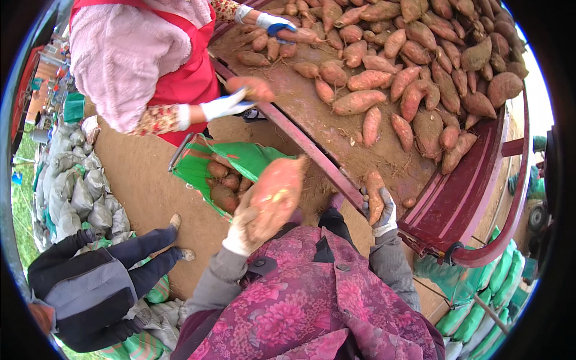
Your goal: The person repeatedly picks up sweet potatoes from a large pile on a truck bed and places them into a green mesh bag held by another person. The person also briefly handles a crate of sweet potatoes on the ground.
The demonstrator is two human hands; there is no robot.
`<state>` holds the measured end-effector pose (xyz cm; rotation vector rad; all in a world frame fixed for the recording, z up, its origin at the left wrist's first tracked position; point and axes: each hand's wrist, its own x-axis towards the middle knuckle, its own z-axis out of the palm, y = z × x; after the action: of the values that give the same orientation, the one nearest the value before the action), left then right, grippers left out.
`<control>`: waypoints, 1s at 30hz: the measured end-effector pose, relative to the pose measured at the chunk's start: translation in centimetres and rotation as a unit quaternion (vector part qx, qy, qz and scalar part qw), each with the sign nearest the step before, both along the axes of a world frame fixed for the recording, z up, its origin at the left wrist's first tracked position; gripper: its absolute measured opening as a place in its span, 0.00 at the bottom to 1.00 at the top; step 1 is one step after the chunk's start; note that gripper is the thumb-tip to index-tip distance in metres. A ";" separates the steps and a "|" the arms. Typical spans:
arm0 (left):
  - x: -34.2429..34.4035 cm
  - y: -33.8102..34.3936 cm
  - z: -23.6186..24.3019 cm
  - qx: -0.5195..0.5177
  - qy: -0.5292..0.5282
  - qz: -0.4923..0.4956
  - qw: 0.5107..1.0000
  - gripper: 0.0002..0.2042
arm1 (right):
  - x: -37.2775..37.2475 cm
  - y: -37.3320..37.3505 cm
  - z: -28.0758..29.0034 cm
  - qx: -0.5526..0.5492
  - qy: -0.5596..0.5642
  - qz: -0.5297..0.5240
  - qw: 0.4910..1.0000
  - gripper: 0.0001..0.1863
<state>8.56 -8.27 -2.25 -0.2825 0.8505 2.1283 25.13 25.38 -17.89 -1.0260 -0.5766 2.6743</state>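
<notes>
My left hand [245,227], in a pale work glove, is closed around a large sweet potato [281,191] raised in front of my body. Yellowish patches show on its reddish skin. At the edge of the red truck bed [324,157], my gloved right hand [384,210] grips a slimmer, brownish sweet potato [375,195]. A big heap of sweet potatoes [414,90] covers much of the bed beyond. Beneath my left hand, a green sack [240,157] hangs with its mouth spread, several sweet potatoes [225,195] inside.
A co-worker in a pink fleece [132,66] and red apron handles sweet potatoes with both gloved hands across the sack. Another person [90,294] stands at lower left. Filled white sacks [78,186] line the left side; green sacks [498,276] lie at lower right.
</notes>
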 end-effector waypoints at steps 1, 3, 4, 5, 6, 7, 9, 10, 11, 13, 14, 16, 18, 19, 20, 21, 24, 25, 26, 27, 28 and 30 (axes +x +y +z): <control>0.7 -2.8 -0.2 -0.007 -0.013 0.048 0.999 0.39 | 0.2 -0.3 -0.3 0.007 0.006 0.000 1.000 0.30; 1.1 -7.9 -2.0 -0.080 -0.035 0.132 0.987 0.37 | 0.9 -0.9 -0.4 0.007 -0.016 -0.028 0.999 0.29; 1.2 -10.0 -3.1 -0.073 -0.065 0.184 0.978 0.36 | 1.2 -1.0 -0.3 -0.001 -0.003 -0.028 1.000 0.27; 1.0 -11.0 -4.5 -0.101 -0.121 0.236 0.959 0.35 | 1.4 -1.4 -0.3 0.050 0.019 -0.035 0.998 0.20; 0.7 -11.4 -6.0 -0.074 -0.059 0.229 0.969 0.35 | 1.4 -1.4 -0.2 0.051 0.007 -0.049 0.997 0.22; 0.2 -11.6 -7.0 -0.066 -0.004 0.220 0.973 0.35 | 1.5 -1.6 0.0 0.046 -0.031 -0.074 0.996 0.23; -0.7 -11.3 -8.0 -0.197 -0.011 0.202 0.959 0.34 | 1.4 -1.8 0.4 0.080 0.002 -0.089 0.993 0.28; -1.3 -10.6 -8.1 -0.254 -0.002 0.189 0.949 0.34 | 1.3 -1.7 0.6 0.076 0.014 -0.110 0.991 0.32; -2.0 -9.7 -7.9 -0.229 0.025 0.143 0.962 0.34 | 0.9 -1.6 0.8 0.090 0.039 -0.122 0.988 0.32; -2.8 -7.6 -7.0 -0.181 0.078 0.058 0.979 0.34 | 0.1 -0.9 0.9 0.083 0.029 -0.156 0.984 0.31; -3.4 -5.9 -6.7 -0.191 0.114 0.010 0.975 0.34 | -0.3 -0.2 1.1 0.039 0.030 -0.164 0.985 0.28; -4.1 -1.9 -6.3 -0.181 0.204 -0.056 0.961 0.34 | -1.5 1.8 1.2 0.058 -0.009 -0.172 0.983 0.26; -5.9 3.1 -6.3 -0.239 0.227 -0.118 0.937 0.32 | -2.9 4.8 1.3 0.121 -0.059 -0.152 0.979 0.22; -6.8 5.8 -6.5 -0.226 0.248 -0.127 0.933 0.30 | -3.5 6.5 1.4 0.234 -0.097 -0.141 0.957 0.20; -7.5 8.6 -6.9 -0.247 0.298 -0.146 0.910 0.30 | -4.5 8.1 1.4 0.265 -0.132 -0.138 0.945 0.22; -8.4 11.6 -7.4 -0.255 0.356 -0.158 0.885 0.30 | -5.6 9.8 1.3 0.305 -0.131 -0.135 0.934 0.24; -12.0 20.4 -9.6 -0.382 0.546 -0.225 0.711 0.33 | -8.9 14.9 0.9 0.451 -0.267 -0.038 0.851 0.30; -13.0 23.5 -10.7 -0.396 0.673 -0.170 0.601 0.34 | -9.8 16.0 0.6 0.481 -0.300 -0.011 0.824 0.40; -13.6 26.4 -11.8 -0.400 0.675 -0.163 0.598 0.33 | -10.6 17.2 0.4 0.565 -0.344 0.092 0.744 0.42; -14.1 29.1 -13.0 -0.433 0.694 -0.161 0.552 0.33 | -11.3 18.4 0.3 0.624 -0.392 0.193 0.647 0.45; -14.8 31.3 -14.1 -0.425 0.722 -0.151 0.525 0.35 | -11.9 19.0 0.2 0.640 -0.399 0.246 0.609 0.46; -15.5 35.2 -15.8 -0.477 0.733 -0.193 0.445 0.37 | -13.0 20.0 0.1 0.663 -0.412 0.354 0.515 0.47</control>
<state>-6.91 26.89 -18.08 1.3472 2.6616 0.6694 12.14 45.35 -17.78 -1.3994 -2.9635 0.7937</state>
